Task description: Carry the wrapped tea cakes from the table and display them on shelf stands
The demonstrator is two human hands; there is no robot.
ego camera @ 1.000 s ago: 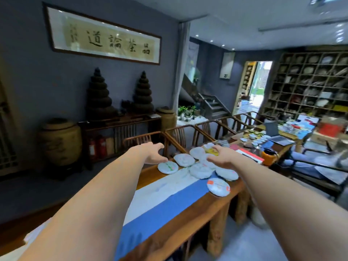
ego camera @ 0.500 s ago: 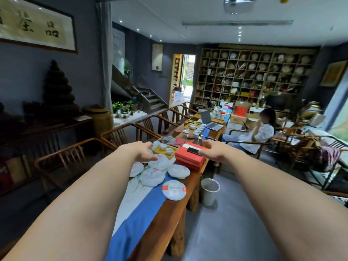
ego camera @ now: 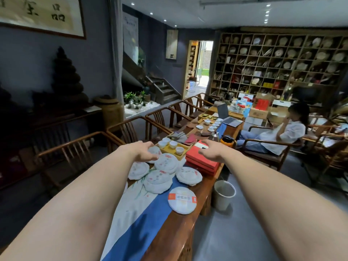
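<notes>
Several round white-wrapped tea cakes lie on the long wooden table [ego camera: 180, 230], on a white and blue runner. The nearest cake [ego camera: 182, 200] has a red label and sits near the table's right edge. Others [ego camera: 157, 181] [ego camera: 188, 175] [ego camera: 166, 162] overlap behind it. My left hand [ego camera: 143, 151] hovers over the far cakes, fingers apart and empty. My right hand [ego camera: 210, 150] is stretched out above a stack of red boxes [ego camera: 202, 162], also empty. A tall wall shelf [ego camera: 278, 61] with many cubbies holding tea cakes fills the far right wall.
A yellow tray with white cups [ego camera: 172, 146] stands behind the cakes. Wooden chairs [ego camera: 81, 149] line the table's left side. A white bin [ego camera: 224, 193] stands on the floor right of the table. A seated person [ego camera: 282, 132] is at the right.
The view has swung right and closer to the table. Both hands have come nearer to the cakes and the red boxes, still empty.
</notes>
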